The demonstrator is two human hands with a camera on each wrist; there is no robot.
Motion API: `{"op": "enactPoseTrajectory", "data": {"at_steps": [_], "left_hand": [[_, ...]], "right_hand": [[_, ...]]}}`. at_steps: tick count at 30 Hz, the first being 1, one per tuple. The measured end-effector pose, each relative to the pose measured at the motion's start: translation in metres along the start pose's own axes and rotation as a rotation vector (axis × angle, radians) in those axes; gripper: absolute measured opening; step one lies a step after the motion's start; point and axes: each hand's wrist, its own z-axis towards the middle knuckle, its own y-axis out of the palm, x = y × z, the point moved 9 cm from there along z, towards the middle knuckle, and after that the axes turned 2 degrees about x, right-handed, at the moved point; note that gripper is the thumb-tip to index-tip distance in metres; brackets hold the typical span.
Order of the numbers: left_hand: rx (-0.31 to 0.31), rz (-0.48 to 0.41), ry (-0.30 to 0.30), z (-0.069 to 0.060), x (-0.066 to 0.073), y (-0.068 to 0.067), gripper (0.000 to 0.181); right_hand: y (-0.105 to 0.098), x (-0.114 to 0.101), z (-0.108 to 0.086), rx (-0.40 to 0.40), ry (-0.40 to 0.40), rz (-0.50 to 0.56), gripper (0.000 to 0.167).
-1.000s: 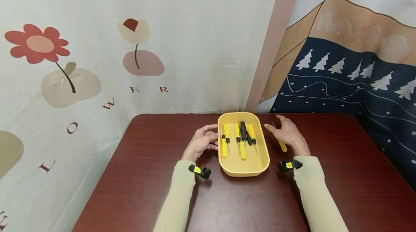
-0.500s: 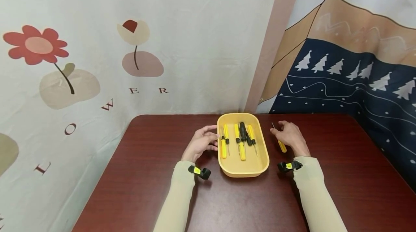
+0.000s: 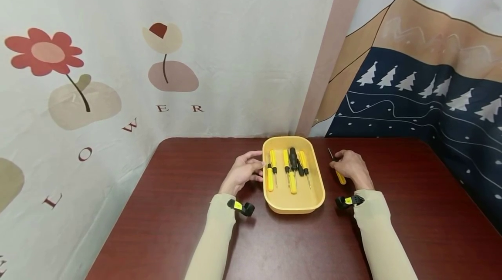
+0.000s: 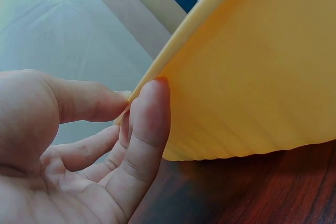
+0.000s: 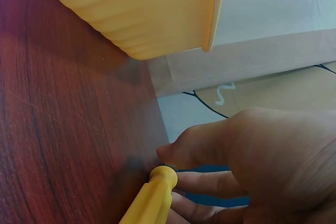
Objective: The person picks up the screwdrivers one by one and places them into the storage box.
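Observation:
My left hand [image 3: 242, 173] is at the left side of a yellow plastic tray [image 3: 295, 208]. In the left wrist view, the thumb and fingers pinch the tray's rim [image 4: 181, 30]. Several screwdrivers lie inside, most with yellow handles [image 3: 270, 180] and a larger one with a black handle [image 3: 293, 158]. Right of the tray, my right hand [image 3: 351, 167] pinches a yellow-handled screwdriver [image 3: 340, 178] around its middle, its thin shank pointing away. The right wrist view shows the handle [image 5: 149, 200] below the thumb; the shank is hidden there.
The dark red-brown table [image 3: 176, 227] carries the tray and the screwdriver. A printed curtain [image 3: 235, 53] hangs behind the far edge, and a dark blue one with white trees [image 3: 404, 101] on the right. Both wrists wear black camera straps.
My right hand has come down onto the screwdriver, and its spread thumb and fingers have closed around it. The left hand and the tray have stayed in place.

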Motion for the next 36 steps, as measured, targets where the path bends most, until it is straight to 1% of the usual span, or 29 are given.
{"op": "enactPoseTrajectory", "data": {"at_steps": [10, 21, 36], "left_hand": [[0.000, -0.006, 0.008, 0.0012, -0.0025, -0.0018, 0.055], [0.005, 0.000, 0.001, -0.0008, -0.0021, -0.0025, 0.051], [0.000, -0.003, 0.006, -0.0005, -0.0017, -0.0006, 0.053]], "right_hand": [[0.0018, 0.0025, 0.0013, -0.003, 0.008, 0.014, 0.041], [0.0023, 0.0029, 0.0009, 0.003, -0.002, 0.022, 0.040], [-0.0012, 0.0000, -0.0019, 0.002, -0.015, 0.052, 0.038]]}}
